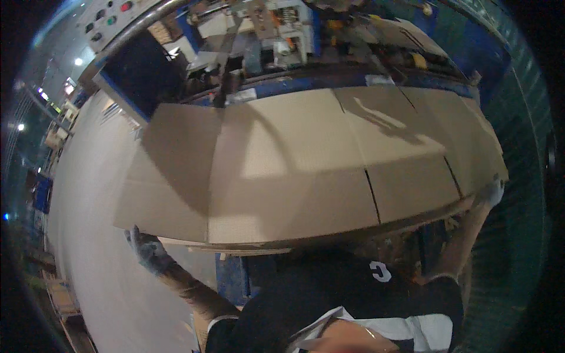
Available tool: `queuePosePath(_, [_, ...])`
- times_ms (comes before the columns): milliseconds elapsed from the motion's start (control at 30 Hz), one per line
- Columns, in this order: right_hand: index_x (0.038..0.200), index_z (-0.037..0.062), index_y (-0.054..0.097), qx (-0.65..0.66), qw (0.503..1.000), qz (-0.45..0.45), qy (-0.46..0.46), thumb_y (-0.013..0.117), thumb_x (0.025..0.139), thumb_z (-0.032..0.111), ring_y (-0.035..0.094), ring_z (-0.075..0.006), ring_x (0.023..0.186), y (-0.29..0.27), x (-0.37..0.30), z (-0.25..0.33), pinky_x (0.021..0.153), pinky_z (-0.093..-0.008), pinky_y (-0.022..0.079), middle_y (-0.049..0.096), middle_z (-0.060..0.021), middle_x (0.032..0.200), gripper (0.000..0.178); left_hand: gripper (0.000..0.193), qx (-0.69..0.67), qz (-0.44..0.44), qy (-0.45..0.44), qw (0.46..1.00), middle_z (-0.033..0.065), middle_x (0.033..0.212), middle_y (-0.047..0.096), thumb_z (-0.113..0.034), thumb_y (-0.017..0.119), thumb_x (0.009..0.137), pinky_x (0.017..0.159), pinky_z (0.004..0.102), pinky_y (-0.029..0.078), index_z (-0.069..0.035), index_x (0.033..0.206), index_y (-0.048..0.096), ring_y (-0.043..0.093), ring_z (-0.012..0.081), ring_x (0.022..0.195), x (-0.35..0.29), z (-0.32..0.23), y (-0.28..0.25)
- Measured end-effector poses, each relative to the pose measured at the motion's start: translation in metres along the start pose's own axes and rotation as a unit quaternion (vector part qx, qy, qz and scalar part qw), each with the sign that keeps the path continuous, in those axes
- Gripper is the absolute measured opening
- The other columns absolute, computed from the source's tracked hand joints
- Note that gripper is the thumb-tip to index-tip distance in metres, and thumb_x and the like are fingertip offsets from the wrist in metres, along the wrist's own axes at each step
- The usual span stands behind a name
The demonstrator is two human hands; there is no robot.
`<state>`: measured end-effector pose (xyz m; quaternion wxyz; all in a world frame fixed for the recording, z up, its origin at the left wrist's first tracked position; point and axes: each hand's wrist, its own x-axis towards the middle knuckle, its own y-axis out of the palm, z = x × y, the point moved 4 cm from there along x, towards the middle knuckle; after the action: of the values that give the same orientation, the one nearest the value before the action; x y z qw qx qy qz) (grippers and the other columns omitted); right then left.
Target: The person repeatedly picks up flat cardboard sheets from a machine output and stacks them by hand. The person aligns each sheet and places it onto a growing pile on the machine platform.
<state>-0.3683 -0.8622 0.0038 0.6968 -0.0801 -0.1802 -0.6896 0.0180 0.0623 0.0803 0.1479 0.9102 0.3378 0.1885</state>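
Observation:
A wide brown cardboard box blank (288,165) lies flat in front of me, with creases across it and dark slots cut into its near and far edges. My left hand (147,250), in a greyish glove, is closed on its near left corner, with a finger showing at the edge. At the near right corner, my right hand (493,191), also gloved, grips the cardboard's edge. The fingers beneath the sheet are hidden. The blank's far edge reaches the blue front bar (288,86) of a machine.
Beyond the blank stands a machine (282,44) with blue sides and metal parts. A control panel (115,20) with coloured buttons is at the upper left. More cardboard edges (235,249) show beneath the near edge. Grey floor (100,235) stretches along the left; green mesh (524,235) rises at right.

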Motion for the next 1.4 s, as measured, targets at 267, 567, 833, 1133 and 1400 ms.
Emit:
queuePosePath(267, [0.123, 0.0011, 0.057, 0.033, 0.994, 0.099, 0.028, 0.060, 0.090, 0.021, 0.059, -0.0203, 0.100, 0.061, -0.092, 0.142, 0.084, -0.0350, 0.048, 0.062, -0.0085, 0.113, 0.038, 0.041, 0.034, 0.329, -0.024, 0.943, 0.0127, 0.123, 0.054, -0.014, 0.058, 0.090, 0.094, 0.0403, 0.046, 0.003, 0.126, 0.051, 0.054, 0.0257, 0.110, 0.000, 0.017, 0.027])
queuePosePath(567, [0.111, 0.0095, 0.064, -0.297, 0.637, 0.561, -0.437, 0.071, 0.073, 0.026, 0.059, -0.0336, 0.109, 0.140, -0.338, 0.166, 0.093, -0.0475, 0.047, 0.062, -0.0131, 0.120, 0.043, 0.048, 0.311, 0.561, 0.271, 0.718, 0.0237, 0.135, 0.050, 0.000, 0.057, 0.076, 0.111, 0.0483, 0.029, 0.002, 0.124, 0.057, 0.044, 0.0376, 0.131, -0.169, 0.018, 0.079])
queuePosePath(833, [0.114, 0.0110, 0.061, -0.268, 0.562, 0.642, -0.448, 0.067, 0.078, 0.030, 0.051, -0.0327, 0.120, 0.173, -0.333, 0.159, 0.102, -0.0470, 0.040, 0.058, -0.0113, 0.127, 0.041, 0.047, 0.438, 0.675, 0.368, 0.465, 0.0187, 0.136, 0.047, -0.010, 0.052, 0.081, 0.108, 0.0533, 0.029, -0.010, 0.128, 0.052, 0.046, 0.0366, 0.125, -0.196, 0.027, 0.116])
queuePosePath(1133, [0.124, 0.0065, 0.056, -0.328, 0.555, 0.632, -0.430, 0.063, 0.073, 0.065, 0.042, -0.0358, 0.128, 0.226, -0.284, 0.135, 0.108, -0.0492, 0.030, 0.051, -0.0156, 0.133, 0.079, 0.059, 0.391, 0.628, 0.434, 0.514, 0.0177, 0.138, 0.045, -0.009, 0.057, 0.077, 0.109, 0.0548, 0.028, -0.010, 0.135, 0.046, 0.045, 0.0362, 0.126, -0.168, 0.052, 0.137])
queuePosePath(1400, [0.126, 0.0033, 0.054, -0.346, 0.604, 0.583, -0.420, 0.061, 0.074, 0.065, 0.044, -0.0353, 0.126, 0.347, -0.234, 0.088, 0.106, -0.0463, 0.033, 0.051, -0.0165, 0.134, 0.081, 0.063, 0.359, 0.562, 0.453, 0.592, 0.0167, 0.141, 0.043, -0.018, 0.063, 0.079, 0.110, 0.0525, 0.027, -0.012, 0.138, 0.043, 0.039, 0.0359, 0.131, -0.115, 0.125, 0.261])
